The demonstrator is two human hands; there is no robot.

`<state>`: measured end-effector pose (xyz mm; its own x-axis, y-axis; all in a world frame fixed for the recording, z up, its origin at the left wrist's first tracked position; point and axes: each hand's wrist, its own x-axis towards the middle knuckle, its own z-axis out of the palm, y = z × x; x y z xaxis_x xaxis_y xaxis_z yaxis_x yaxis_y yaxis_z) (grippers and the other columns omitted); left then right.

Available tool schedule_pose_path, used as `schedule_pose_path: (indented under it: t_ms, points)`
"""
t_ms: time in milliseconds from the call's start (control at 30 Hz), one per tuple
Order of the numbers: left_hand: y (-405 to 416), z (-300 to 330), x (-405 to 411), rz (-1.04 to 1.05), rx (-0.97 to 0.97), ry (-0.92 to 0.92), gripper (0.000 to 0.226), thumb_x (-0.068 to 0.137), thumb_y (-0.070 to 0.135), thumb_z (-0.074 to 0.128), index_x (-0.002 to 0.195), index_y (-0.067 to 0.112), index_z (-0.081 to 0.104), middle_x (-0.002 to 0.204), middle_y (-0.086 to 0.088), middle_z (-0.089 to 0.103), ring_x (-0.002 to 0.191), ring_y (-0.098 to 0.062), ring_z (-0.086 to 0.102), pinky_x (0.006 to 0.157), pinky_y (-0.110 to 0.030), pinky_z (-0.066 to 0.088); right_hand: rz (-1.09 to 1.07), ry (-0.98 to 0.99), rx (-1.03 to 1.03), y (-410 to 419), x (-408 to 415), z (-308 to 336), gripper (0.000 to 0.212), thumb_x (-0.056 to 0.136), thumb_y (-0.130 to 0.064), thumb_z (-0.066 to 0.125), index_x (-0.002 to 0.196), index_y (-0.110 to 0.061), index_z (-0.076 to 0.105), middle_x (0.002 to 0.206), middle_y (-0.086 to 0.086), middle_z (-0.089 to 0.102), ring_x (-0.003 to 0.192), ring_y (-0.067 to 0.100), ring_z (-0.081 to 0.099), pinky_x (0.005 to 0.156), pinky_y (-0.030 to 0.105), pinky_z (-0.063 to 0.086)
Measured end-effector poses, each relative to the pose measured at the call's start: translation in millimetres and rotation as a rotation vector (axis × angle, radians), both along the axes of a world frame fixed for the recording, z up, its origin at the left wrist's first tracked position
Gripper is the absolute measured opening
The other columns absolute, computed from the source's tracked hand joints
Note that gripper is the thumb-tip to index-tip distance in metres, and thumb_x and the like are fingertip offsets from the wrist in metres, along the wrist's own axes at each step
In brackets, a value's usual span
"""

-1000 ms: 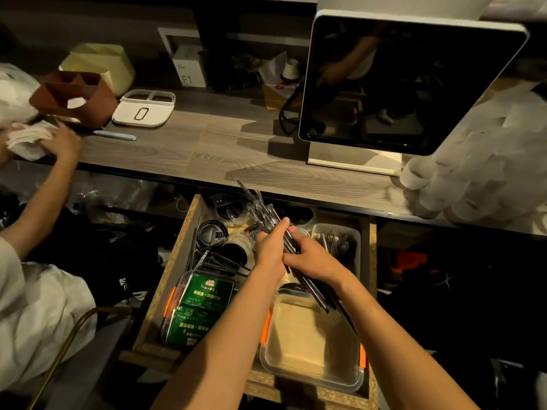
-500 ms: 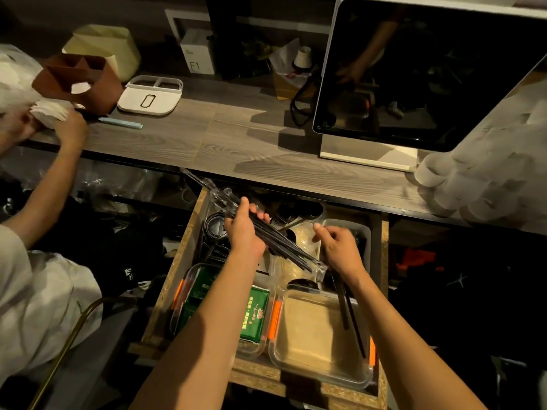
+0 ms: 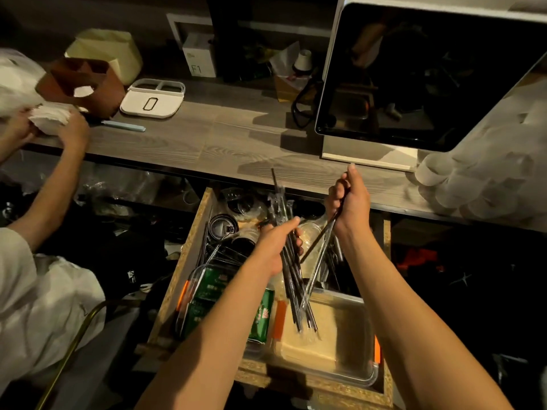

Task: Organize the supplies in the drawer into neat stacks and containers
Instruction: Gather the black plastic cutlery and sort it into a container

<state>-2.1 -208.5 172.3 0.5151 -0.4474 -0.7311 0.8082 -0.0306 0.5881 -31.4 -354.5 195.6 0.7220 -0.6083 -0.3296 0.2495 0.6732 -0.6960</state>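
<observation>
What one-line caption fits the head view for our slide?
Left hand grips a bundle of wrapped straws over the open drawer while the right hand lifts one straw.

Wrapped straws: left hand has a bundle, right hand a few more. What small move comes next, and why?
Probably bring the right hand down to add its few straws to the bundle of wrapped straws in the left hand. The bundle's lower ends already hang over the empty clear container, a likely place for one neat stack.
</observation>
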Motion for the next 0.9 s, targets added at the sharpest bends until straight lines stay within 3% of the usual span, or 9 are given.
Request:
schedule_pose_path:
  t_ms: [67,167,267,333,400,467,700,833,900]
  points:
    - [-1,1,-3,-0.125,0.049,-0.009,0.024,0.091,0.026,0.071,0.097,0.007,0.058,0.064,-0.001,0.062,0.052,-0.013,0.059,0.048,-0.025,0.050,-0.030,-0.020,0.060,1,4,-3,0.034,0.098,-0.040,0.054,0.070,-0.021,0.056,0.048,-0.008,0.044,0.036,0.005,0.036,0.032,0.016,0.028]
    - [0,3,-7,-0.277,0.067,0.028,0.051,0.084,0.038,0.076,0.115,0.000,0.061,0.103,-0.015,0.072,0.083,-0.020,0.071,0.066,-0.029,0.058,-0.079,-0.063,0.146,3,5,-7,0.043,0.102,-0.036,0.045,0.063,-0.020,0.050,0.045,-0.007,0.039,0.034,0.006,0.031,0.030,0.018,0.023]
    - [2,9,-10,-0.337,-0.037,0.108,0.028,0.099,0.026,0.057,0.111,0.002,0.066,0.122,-0.022,0.068,0.099,-0.028,0.073,0.059,-0.026,0.056,-0.083,-0.114,0.183,5,2,-11,0.045,0.101,-0.028,0.039,0.058,-0.019,0.044,0.041,-0.004,0.032,0.032,0.009,0.026,0.031,0.017,0.019]
    - [3,14,-12,-0.344,-0.111,0.157,0.026,0.101,0.022,0.053,0.109,0.000,0.065,0.113,-0.020,0.072,0.091,-0.028,0.075,0.061,-0.028,0.060,-0.063,-0.145,0.200,5,-1,-14,0.043,0.098,-0.024,0.036,0.055,-0.020,0.040,0.040,-0.004,0.029,0.032,0.011,0.025,0.031,0.018,0.019]
    - [3,13,-12,-0.368,-0.134,0.164,0.028,0.101,0.023,0.052,0.105,-0.002,0.065,0.091,-0.013,0.075,0.074,-0.021,0.073,0.063,-0.029,0.061,-0.038,-0.165,0.187,4,-4,-15,0.041,0.096,-0.021,0.033,0.055,-0.020,0.038,0.040,-0.004,0.029,0.033,0.011,0.025,0.033,0.019,0.019]
    - [2,15,-13,-0.392,-0.121,0.136,0.028,0.101,0.024,0.053,0.098,0.000,0.066,0.076,-0.007,0.071,0.062,-0.015,0.068,0.058,-0.026,0.059,-0.012,-0.173,0.157,5,-7,-14,0.041,0.095,-0.020,0.031,0.055,-0.021,0.037,0.040,-0.004,0.029,0.035,0.012,0.026,0.034,0.020,0.021]
    - [-2,12,-17,-0.388,-0.142,0.038,0.020,0.097,0.018,0.061,0.084,0.004,0.065,0.068,-0.005,0.060,0.051,-0.011,0.057,0.048,-0.023,0.050,-0.038,-0.092,0.118,8,-10,-13,0.033,0.096,-0.022,0.036,0.063,-0.020,0.039,0.044,-0.004,0.031,0.045,0.013,0.035,0.043,0.023,0.032]
    - [-3,15,-15,-0.341,-0.141,-0.020,0.007,0.096,0.009,0.061,0.097,0.002,0.062,0.070,-0.003,0.066,0.050,-0.010,0.055,0.045,-0.023,0.049,-0.104,0.002,0.110,9,-10,-15,0.029,0.100,-0.025,0.042,0.073,-0.018,0.050,0.052,-0.003,0.038,0.055,0.013,0.047,0.055,0.024,0.044]
    - [-5,15,-14,-0.264,-0.113,-0.063,0.029,0.094,0.006,0.064,0.119,-0.004,0.053,0.071,-0.005,0.067,0.049,-0.012,0.055,0.044,-0.025,0.048,-0.118,0.081,0.063,9,-10,-17,0.024,0.101,-0.035,0.046,0.092,-0.016,0.058,0.063,-0.002,0.051,0.064,0.013,0.056,0.065,0.027,0.049]
